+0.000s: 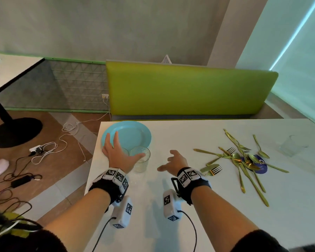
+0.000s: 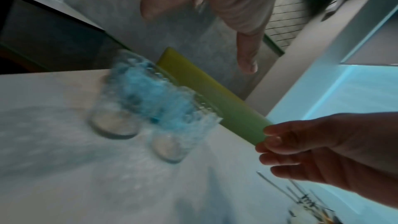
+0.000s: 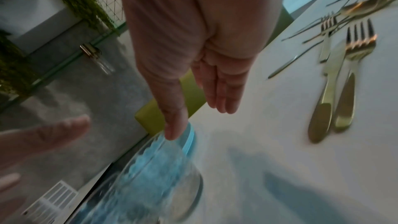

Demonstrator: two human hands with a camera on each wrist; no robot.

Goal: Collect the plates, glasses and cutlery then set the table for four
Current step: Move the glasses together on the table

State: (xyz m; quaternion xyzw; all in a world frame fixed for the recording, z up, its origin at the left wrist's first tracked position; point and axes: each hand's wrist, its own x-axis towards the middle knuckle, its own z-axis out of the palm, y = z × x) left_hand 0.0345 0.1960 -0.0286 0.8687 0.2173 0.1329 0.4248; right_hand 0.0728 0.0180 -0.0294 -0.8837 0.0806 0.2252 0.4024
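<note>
A light blue plate (image 1: pixel 127 133) lies at the far left corner of the white table (image 1: pixel 171 206). Two ribbed clear glasses stand side by side just in front of it: one (image 1: pixel 140 159) shows fully, the other (image 1: pixel 125 151) is mostly hidden under my left hand (image 1: pixel 117 153). That hand hovers spread and open over them, thumb near the right glass's rim. In the left wrist view both glasses (image 2: pixel 116 108) (image 2: pixel 178 134) stand apart from the fingers (image 2: pixel 247 57). My right hand (image 1: pixel 173 160) floats open and empty right of the glasses. Several gold forks, spoons and knives (image 1: pixel 244 159) lie in a heap.
Another clear glass (image 1: pixel 290 145) stands at the far right, beyond a purple coaster (image 1: pixel 262 169) under the cutlery. A fork and knife (image 3: pixel 344 91) lie nearest my right hand. A green bench back (image 1: pixel 189 91) runs behind the table. Cables (image 1: pixel 44 151) lie on the floor to the left.
</note>
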